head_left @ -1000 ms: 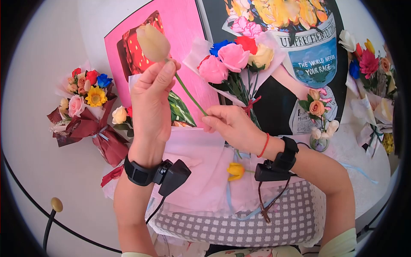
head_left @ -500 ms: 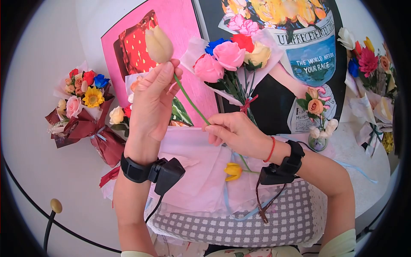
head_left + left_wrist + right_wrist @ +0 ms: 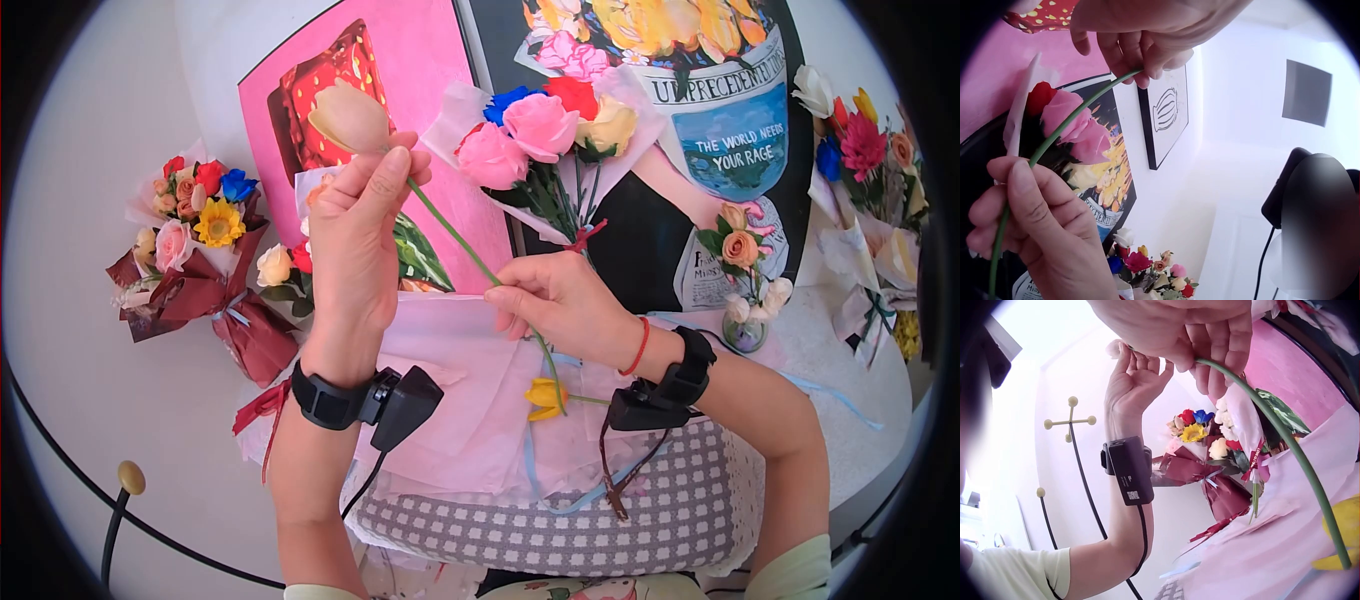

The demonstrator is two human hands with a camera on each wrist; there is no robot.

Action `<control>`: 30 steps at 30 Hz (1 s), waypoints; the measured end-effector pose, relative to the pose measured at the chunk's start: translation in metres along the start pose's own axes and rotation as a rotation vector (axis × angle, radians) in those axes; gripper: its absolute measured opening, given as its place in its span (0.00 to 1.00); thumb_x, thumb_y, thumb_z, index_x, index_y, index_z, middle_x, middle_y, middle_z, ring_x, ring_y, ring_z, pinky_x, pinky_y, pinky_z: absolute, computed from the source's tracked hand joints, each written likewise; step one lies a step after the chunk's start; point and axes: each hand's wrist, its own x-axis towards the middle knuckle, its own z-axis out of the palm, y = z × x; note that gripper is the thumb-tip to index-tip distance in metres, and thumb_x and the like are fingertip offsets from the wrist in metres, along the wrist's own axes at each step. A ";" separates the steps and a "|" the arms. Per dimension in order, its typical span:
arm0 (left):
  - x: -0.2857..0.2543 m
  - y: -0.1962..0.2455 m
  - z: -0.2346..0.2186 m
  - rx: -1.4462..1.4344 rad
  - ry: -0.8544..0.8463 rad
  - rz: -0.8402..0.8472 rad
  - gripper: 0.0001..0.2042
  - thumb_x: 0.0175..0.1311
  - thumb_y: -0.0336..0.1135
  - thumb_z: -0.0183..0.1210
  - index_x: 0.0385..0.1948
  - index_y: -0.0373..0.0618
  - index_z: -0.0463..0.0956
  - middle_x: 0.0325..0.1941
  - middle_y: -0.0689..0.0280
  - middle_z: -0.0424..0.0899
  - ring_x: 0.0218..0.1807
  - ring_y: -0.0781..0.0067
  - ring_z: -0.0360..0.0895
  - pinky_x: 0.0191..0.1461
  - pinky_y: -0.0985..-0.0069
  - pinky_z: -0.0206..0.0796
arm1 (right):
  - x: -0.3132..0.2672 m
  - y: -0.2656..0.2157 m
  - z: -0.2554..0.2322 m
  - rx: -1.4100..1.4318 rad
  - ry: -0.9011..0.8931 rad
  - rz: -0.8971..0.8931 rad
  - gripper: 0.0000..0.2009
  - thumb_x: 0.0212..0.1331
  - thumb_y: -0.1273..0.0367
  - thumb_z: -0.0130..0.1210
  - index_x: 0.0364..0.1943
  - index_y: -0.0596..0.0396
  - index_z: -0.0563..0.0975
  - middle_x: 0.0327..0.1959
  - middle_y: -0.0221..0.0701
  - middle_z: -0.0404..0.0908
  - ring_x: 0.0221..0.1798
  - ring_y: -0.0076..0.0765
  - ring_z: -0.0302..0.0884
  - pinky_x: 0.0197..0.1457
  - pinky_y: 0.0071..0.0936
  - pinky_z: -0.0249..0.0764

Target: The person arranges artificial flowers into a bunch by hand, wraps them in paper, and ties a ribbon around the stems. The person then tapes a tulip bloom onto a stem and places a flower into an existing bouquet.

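Note:
A cream tulip with a long green stem is held up in front of the pink picture. My left hand pinches the stem just under the bloom, which leans over to the left. Farther down, my right hand grips the same stem between thumb and fingers. Below that hand the stem's lower end overlaps a yellow tulip lying on pale pink wrapping paper. In the right wrist view the stem bows in a curve down toward the yellow petals.
Pink roses in a white-wrapped bouquet lean on the dark picture. A maroon-wrapped bouquet stands left, another bouquet right. A small glass vase holds roses. Blue ribbon lies near the checked cloth.
The cream bloom has tipped over to the left. My right hand has shifted slightly right and down, and the stem's lower end now shows across the yellow tulip.

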 end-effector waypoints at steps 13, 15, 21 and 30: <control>-0.008 -0.002 0.020 0.124 -0.026 0.114 0.11 0.57 0.32 0.55 0.38 0.35 0.75 0.34 0.62 0.81 0.42 0.77 0.74 0.53 0.78 0.59 | 0.005 0.013 -0.004 -0.096 0.014 0.012 0.11 0.55 0.69 0.50 0.22 0.64 0.74 0.17 0.32 0.76 0.22 0.22 0.76 0.29 0.22 0.72; -0.009 -0.004 0.022 0.141 -0.055 0.118 0.11 0.57 0.32 0.55 0.39 0.35 0.75 0.34 0.62 0.81 0.42 0.77 0.74 0.52 0.78 0.60 | 0.006 0.018 -0.003 -0.081 0.011 0.004 0.11 0.55 0.68 0.50 0.23 0.64 0.74 0.18 0.32 0.77 0.23 0.23 0.76 0.29 0.22 0.71; -0.015 0.000 0.032 0.104 -0.186 0.085 0.12 0.57 0.30 0.54 0.41 0.35 0.75 0.36 0.62 0.80 0.42 0.74 0.74 0.52 0.76 0.60 | 0.006 0.015 -0.007 -0.093 -0.021 0.019 0.12 0.56 0.67 0.49 0.25 0.63 0.75 0.21 0.33 0.78 0.26 0.25 0.76 0.32 0.23 0.71; -0.015 0.008 0.032 0.214 -0.355 0.075 0.10 0.57 0.30 0.54 0.38 0.35 0.76 0.34 0.61 0.80 0.39 0.77 0.75 0.49 0.78 0.62 | 0.002 0.013 -0.010 -0.120 -0.073 -0.027 0.12 0.57 0.66 0.48 0.27 0.62 0.76 0.23 0.34 0.79 0.28 0.27 0.77 0.34 0.24 0.71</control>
